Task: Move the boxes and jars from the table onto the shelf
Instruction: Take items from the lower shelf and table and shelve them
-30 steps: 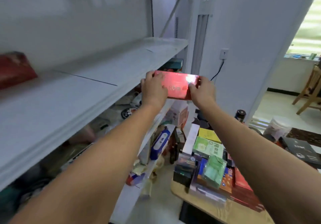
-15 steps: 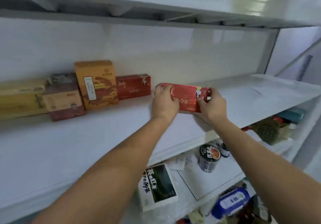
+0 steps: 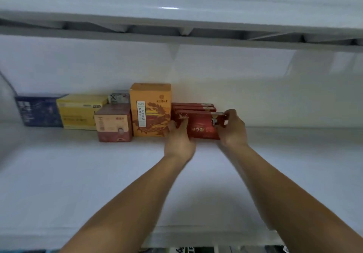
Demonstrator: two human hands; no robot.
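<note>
While I grip the red box (image 3: 202, 127) by its two short ends, it stands on its long edge at the back of the white shelf (image 3: 98, 174), printed face toward me. My left hand (image 3: 179, 137) is wrapped round the box's left end, thumb on the front face, and my right hand (image 3: 232, 129) pinches the right end with curled fingers. The box's lower edge is down at the shelf board, but I cannot tell whether it rests there. Just behind it, against the wall, stand more flat red boxes (image 3: 193, 106) of the same kind. My left hand is just beside a tall orange box (image 3: 150, 109). Further left come a small red-and-cream box (image 3: 114, 123) with a grey box (image 3: 119, 97) behind it, then a yellow box (image 3: 78, 111) and a dark blue box (image 3: 38, 109). Another shelf board, the upper shelf (image 3: 176, 31), runs overhead.
</note>
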